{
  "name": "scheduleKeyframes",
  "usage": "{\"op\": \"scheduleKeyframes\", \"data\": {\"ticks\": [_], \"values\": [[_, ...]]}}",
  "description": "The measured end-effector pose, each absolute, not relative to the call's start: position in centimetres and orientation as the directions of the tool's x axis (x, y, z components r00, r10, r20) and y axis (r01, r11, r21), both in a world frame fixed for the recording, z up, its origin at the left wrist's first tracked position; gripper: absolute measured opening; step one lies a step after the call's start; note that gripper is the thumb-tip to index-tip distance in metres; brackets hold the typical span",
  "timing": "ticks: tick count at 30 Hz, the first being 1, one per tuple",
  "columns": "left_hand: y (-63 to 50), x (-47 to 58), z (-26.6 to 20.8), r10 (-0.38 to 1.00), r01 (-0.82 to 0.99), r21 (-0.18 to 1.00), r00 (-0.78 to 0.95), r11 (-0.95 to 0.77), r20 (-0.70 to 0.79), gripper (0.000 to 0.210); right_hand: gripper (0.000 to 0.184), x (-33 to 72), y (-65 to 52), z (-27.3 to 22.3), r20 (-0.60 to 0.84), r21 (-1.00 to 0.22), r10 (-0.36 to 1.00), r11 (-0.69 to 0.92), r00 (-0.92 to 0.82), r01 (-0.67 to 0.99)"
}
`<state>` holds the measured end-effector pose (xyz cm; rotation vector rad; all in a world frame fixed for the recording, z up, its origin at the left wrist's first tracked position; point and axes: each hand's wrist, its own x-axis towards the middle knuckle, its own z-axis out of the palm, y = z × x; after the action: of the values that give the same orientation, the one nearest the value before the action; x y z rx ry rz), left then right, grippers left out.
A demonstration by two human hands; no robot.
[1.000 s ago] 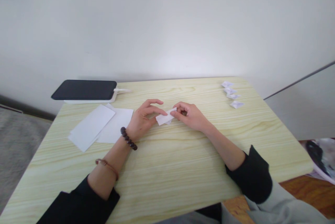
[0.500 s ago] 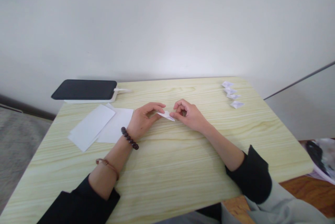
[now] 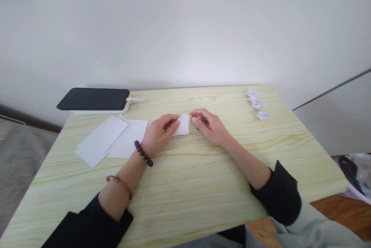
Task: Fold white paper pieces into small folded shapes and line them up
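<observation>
Above the middle of the table I have a small piece of folded white paper [image 3: 182, 125], its broad face turned toward me. My left hand [image 3: 160, 132] pinches its left side between thumb and fingers. At the upper right edge of the paper, my right hand [image 3: 210, 126] has thumb and forefinger closed on what looks like a corner or flap; the fingertips cover the exact contact. Several small folded paper boats [image 3: 263, 115] stand in a row at the back right of the table.
White paper sheets [image 3: 100, 140] lie overlapping left of my left hand. A dark-screened phone [image 3: 94, 99] rests on a white block at the back left, with a white cable [image 3: 136, 99] beside it. The wooden table [image 3: 188, 194] meets a white wall [image 3: 185, 28] behind.
The folded paper has turned from a thin, nearly edge-on slant to showing its broad face. My left thumb has shifted onto its front, and my right fingertips have moved slightly up.
</observation>
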<state>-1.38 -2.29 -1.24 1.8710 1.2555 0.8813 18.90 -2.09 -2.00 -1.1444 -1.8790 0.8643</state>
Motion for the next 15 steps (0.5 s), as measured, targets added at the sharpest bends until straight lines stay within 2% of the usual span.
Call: {"op": "scheduleKeyframes", "data": {"ticks": [3,11,15], "values": [[-2.37,-1.27,-1.28,0.934,0.531,0.784,0.315,-0.321,0.169,0.032,0.027,18.94,-1.99,-2.38,0.254,-0.831,0.910,0.379,-0.328,0.407],[-2.11,-1.47,-1.81,0.893,0.640,0.625,0.367,-0.446,0.261,0.027,0.015,18.67,-1.90,-2.44,0.222,-0.814,0.925,0.350,-0.308,0.463],[-2.07,-1.71,-1.84,0.886,0.642,0.614,0.386,-0.459,0.257,0.029,0.019,18.81,-1.82,-2.30,0.225,-0.785,0.915,0.373,-0.334,0.495]]}}
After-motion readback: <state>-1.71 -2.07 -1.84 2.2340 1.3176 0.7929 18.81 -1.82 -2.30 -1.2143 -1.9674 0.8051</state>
